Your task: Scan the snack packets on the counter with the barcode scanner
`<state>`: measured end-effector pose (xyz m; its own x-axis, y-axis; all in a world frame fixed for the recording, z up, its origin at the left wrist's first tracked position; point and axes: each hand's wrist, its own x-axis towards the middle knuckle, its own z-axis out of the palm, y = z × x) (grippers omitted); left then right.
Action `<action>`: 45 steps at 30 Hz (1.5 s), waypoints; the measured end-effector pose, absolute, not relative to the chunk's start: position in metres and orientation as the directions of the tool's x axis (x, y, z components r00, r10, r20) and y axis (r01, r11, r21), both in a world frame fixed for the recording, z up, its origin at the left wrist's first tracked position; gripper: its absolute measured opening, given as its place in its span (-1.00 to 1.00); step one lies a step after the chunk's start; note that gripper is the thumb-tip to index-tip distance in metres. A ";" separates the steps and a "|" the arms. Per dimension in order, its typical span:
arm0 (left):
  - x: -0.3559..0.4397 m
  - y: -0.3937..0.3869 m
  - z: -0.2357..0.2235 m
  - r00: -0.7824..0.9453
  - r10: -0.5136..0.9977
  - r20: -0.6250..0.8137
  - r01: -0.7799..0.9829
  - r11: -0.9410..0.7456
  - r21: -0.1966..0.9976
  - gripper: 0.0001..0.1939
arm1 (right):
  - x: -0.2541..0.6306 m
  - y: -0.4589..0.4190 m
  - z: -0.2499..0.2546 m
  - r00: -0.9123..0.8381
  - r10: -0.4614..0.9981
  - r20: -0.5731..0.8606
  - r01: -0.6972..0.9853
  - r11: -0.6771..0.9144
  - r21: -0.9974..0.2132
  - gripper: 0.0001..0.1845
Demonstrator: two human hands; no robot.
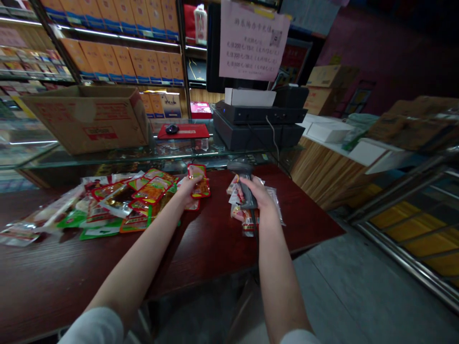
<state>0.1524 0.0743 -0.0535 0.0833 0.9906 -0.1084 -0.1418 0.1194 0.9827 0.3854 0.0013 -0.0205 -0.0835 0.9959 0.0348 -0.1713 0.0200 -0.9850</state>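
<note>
My left hand (187, 192) grips a red-edged snack packet (201, 187) just above the dark red-brown table (201, 248). In my right hand (258, 192) is a grey barcode scanner (246, 184), its head tilted toward the left and its cable hanging down over the table edge. Beneath the scanner lies a small pile of snack packets (251, 228), some in clear plastic. Left of my left hand spreads a larger heap of snack packets (150, 190) with red, green and orange edges. Several longer clear bags (57, 210) lie at its left end.
Behind the table runs a glass counter (179, 155) with an open cardboard box (103, 117), a computer mouse (172, 129) on a red mat, and a black cash drawer (251, 136) under a monitor with a pink notice (254, 43). A metal rail (405, 251) stands at right.
</note>
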 end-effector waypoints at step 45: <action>0.138 0.040 -0.040 0.241 0.949 0.204 0.959 -0.265 0.099 -0.56 | 0.447 -0.008 0.010 0.203 0.955 0.216 -0.308 0.272 -0.912 -0.63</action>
